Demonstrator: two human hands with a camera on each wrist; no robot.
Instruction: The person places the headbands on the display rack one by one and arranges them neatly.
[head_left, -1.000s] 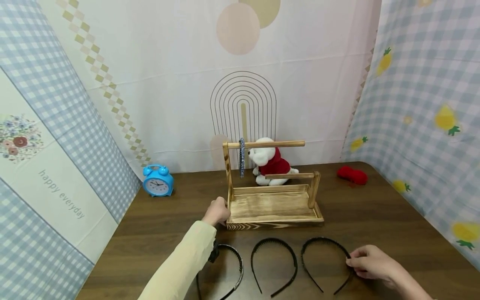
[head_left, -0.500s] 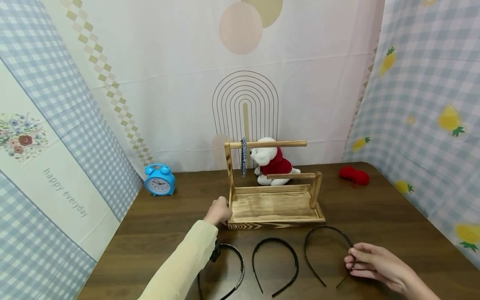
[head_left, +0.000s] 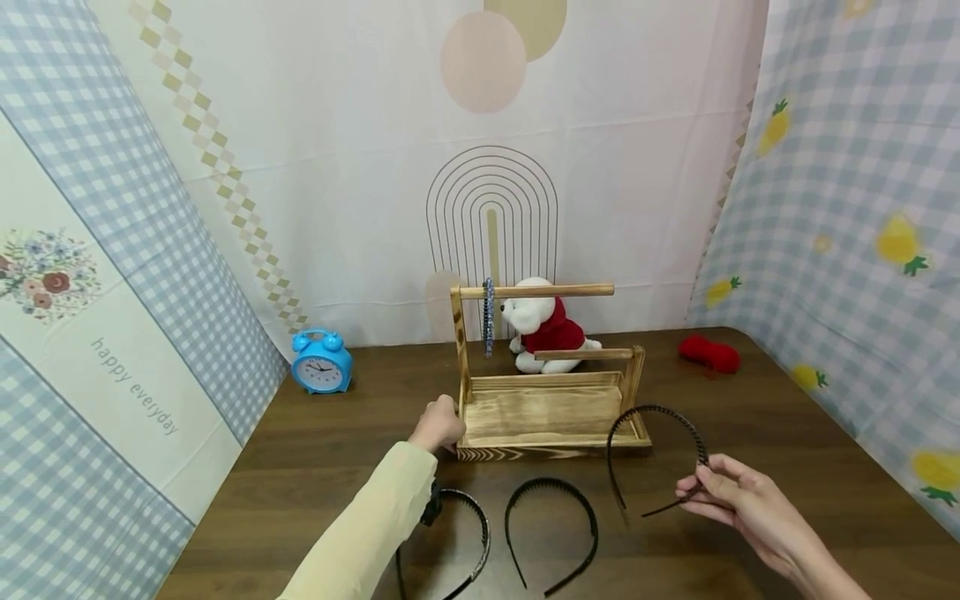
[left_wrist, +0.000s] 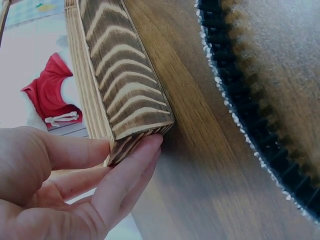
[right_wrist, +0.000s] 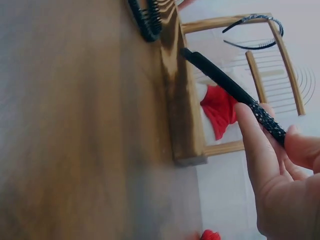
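Observation:
My right hand (head_left: pixel 746 504) pinches one side of a black toothed headband (head_left: pixel 656 408), held up off the table in front of the wooden stand's right end. Small shiny stones dot this headband (right_wrist: pixel 265 120) in the right wrist view. My left hand (head_left: pixel 437 423) holds the front left corner of the wooden stand (head_left: pixel 551 451), thumb on one face and fingers on another (left_wrist: pixel 132 105). On the stand's upper bar hangs a glittery blue headband (head_left: pixel 488 321). Two more headbands lie on the table: a plain black one (head_left: pixel 592 521) and one with a silvery edge (head_left: pixel 486 533), partly behind my left sleeve.
A blue alarm clock (head_left: pixel 322 362) stands at the back left of the brown table (head_left: pixel 360 417). Behind the stand sits a white plush dog (head_left: pixel 525 315) in a red top. A red soft bundle (head_left: pixel 708 353) lies at the back right, and patterned cloths hang around the table.
My right hand has lifted the black headband off the table and carried it forward, toward the stand. The left hand stays at the stand's corner.

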